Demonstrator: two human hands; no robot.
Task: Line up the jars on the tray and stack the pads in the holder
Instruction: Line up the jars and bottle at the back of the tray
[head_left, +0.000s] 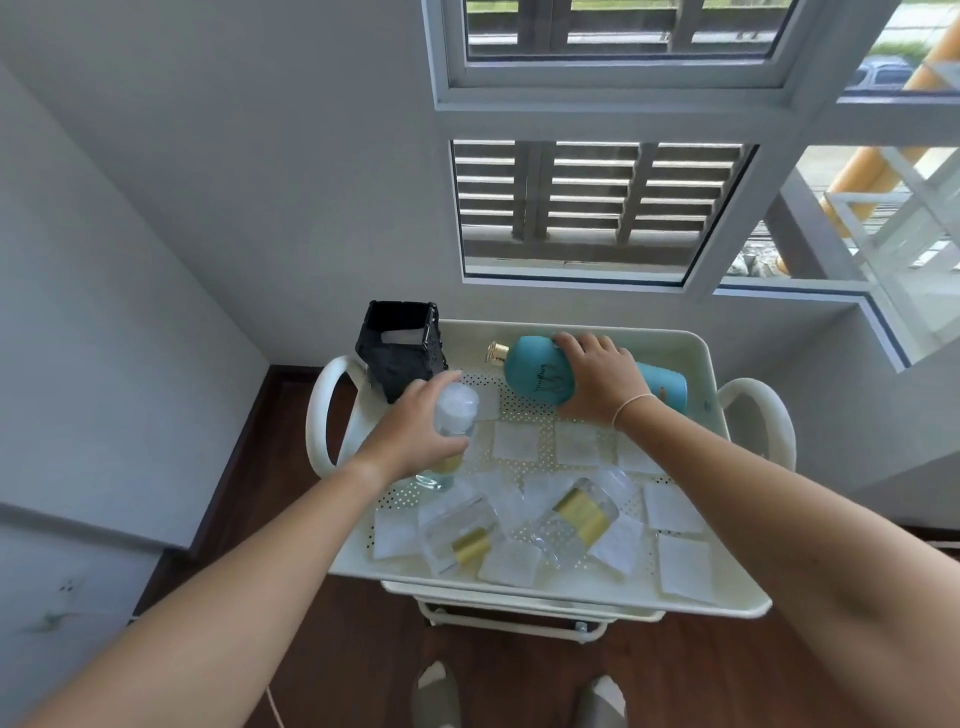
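On the white perforated metal tray (696, 364) of the cart, your left hand (415, 431) had its fingers curled around an upright clear jar (452, 415) with a frosted rounded lid, just beside the black square holder (400, 353) at the far left corner. Your right hand (597, 379) lay with fingers spread over a smooth turquoise jar (535, 374) tipped on its side. Two clear, gold-banded jars (582, 514) lay toppled among thin square white pads (514, 441) scattered flat across the tray.
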